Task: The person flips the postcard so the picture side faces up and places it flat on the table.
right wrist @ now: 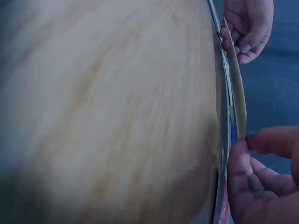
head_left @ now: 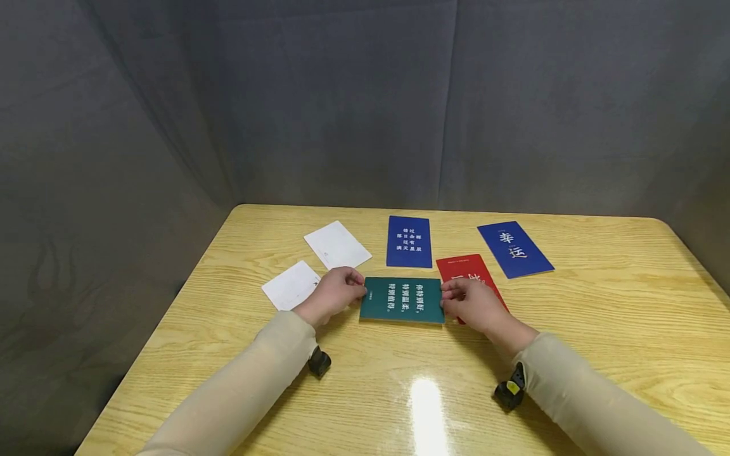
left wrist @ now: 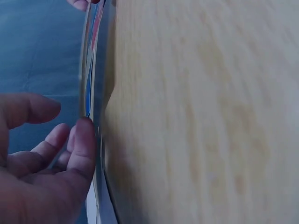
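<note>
A green card (head_left: 402, 300) with white printed characters lies sideways between both hands, close over the table. My right hand (head_left: 470, 304) pinches its right end between thumb and index finger; the pinch on the card (right wrist: 238, 93) shows edge-on in the right wrist view. At its left end is my left hand (head_left: 336, 292). In the left wrist view the left thumb (left wrist: 84, 144) reaches the card's end, while the index finger (left wrist: 32, 108) stands apart from it. A red card (head_left: 469, 272) lies under and beside the right hand, partly covered.
Behind the green card lies a blue card (head_left: 409, 242) with white characters; another blue card (head_left: 516, 249) lies tilted at the right. Two white cards (head_left: 338, 244) lie at the left, the nearer white card (head_left: 292, 286) partly behind the left hand. Grey cloth (head_left: 342, 101) hangs behind the wooden table (head_left: 365, 392).
</note>
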`<state>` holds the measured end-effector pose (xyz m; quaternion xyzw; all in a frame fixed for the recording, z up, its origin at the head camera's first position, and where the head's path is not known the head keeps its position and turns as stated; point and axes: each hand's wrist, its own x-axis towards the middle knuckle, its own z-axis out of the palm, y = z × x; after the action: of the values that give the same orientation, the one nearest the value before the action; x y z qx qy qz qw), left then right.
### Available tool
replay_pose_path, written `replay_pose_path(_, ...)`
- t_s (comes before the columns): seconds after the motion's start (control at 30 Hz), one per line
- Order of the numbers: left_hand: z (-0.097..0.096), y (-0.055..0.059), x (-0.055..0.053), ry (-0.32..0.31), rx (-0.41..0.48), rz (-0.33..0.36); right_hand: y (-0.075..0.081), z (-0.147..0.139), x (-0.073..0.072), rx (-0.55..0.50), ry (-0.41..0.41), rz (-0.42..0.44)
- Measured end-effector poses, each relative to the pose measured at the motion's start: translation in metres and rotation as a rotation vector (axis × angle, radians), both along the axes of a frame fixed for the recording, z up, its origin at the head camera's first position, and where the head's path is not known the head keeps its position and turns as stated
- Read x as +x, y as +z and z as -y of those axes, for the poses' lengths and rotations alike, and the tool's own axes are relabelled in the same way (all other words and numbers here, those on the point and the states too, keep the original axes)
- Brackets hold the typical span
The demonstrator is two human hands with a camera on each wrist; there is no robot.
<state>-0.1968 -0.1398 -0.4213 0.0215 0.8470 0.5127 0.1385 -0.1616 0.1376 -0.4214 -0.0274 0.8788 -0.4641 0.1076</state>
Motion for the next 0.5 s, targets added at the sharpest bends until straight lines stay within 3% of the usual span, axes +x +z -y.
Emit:
replay_pose_path(0.23, -0.0033, 0.007, 0.0033, -0.058, -0.076, 0.014, 0.0031, 0.0025, -0.0016, 0.192, 0.108, -0.132)
replay_pose_path(0.5, -0.0049, 0.0082, 0.0067, -0.088, -0.121, 0.007, 0.0045, 0.0037, -0.0081, 0.29, 0.17, -0.094)
